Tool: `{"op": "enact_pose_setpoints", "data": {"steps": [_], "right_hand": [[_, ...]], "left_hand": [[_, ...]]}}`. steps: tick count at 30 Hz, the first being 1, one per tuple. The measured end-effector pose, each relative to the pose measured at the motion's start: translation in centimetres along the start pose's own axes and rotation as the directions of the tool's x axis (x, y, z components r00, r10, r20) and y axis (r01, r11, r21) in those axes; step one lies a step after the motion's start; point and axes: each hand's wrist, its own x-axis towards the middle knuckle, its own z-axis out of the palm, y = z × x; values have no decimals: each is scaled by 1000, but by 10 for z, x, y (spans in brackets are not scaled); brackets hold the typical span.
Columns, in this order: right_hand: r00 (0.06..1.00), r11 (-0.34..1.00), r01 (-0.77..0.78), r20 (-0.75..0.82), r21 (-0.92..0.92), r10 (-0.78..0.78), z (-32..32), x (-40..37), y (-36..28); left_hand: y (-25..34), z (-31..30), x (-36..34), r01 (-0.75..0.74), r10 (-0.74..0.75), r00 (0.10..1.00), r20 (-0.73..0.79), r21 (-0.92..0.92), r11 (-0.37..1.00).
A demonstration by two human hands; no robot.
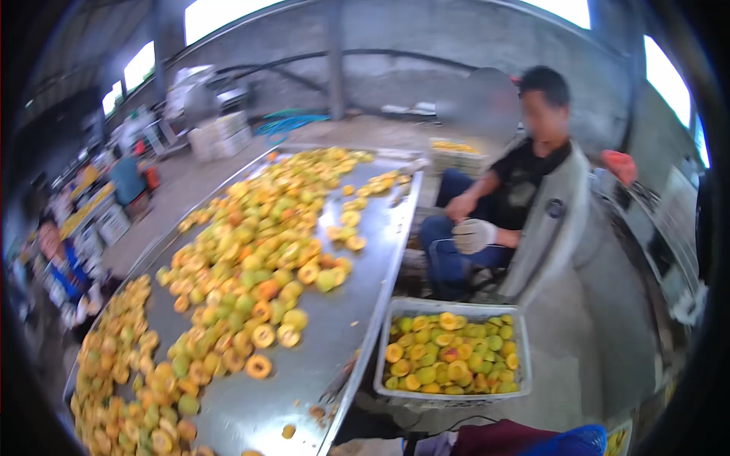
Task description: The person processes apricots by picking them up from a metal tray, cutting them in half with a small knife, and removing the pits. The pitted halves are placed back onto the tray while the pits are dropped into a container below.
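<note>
Fruit halves (251, 228) cover a steel table (334, 334) before a concrete wall (426, 45); hands out of sight.

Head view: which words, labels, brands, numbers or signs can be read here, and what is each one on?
No text in this view can be read.
Round emblem on the seated person's grey garment: too small and blurred to read.
Stacked boxes at the far left: any markings are too blurred to tell.
Crate of fruit halves: no label shows.

1 head-worn fisheye view looks forward and down along the steel table (327, 342) from its near end, with the plastic crate (456, 306) close beside it.
</note>
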Motion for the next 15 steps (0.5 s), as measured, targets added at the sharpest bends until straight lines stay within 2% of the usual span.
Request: {"op": "enact_pose_setpoints", "data": {"steps": [1, 2, 3, 5, 6, 7, 8, 9, 10, 11, 15], "right_hand": [[1000, 1000, 11, -5, -11, -11, -1, 2, 3], [995, 995, -98, 6, -22, 98, 0, -3, -7], [979, 978, -203, 16, -47, 204, -1, -5, -16], [984, 985, -175, 21, 3, 175, -4, -2, -4], [989, 989, -140, 56, 36, 138, -13, 5, 14], [992, 992, -104, 79, 78, 98, -18, 12, 31], [983, 983, -183, 34, 16, 183, -12, 6, 9], [967, 966, -255, -28, -43, 254, -4, -2, -17], [955, 952, -295, -61, -79, 291, -3, -3, -22], [955, 949, -298, -34, -102, 296, -2, -3, -24], [930, 923, -353, -164, -150, 329, 0, 3, -22]], "left_hand": [[-9, 12, 6, -15, 3, 997, -72, -160, 987], [-23, 25, 11, -31, -16, 989, -149, -306, 952], [-13, 16, 7, 28, -99, 976, -194, -338, 941], [13, -18, 2, 220, -249, 968, -17, -410, 885], [16, -20, 3, 248, -275, 961, 12, -466, 849], [17, -9, 2, 243, -319, 945, -77, -490, 837], [30, -18, -1, 332, -385, 921, -53, -408, 850], [25, -7, 2, 318, -337, 941, -12, -300, 899], [20, 7, -6, 178, -216, 969, -122, -266, 947], [23, 10, -12, 163, -198, 976, -84, -311, 936], [38, 11, -33, 187, -188, 982, 27, -331, 925]]}}
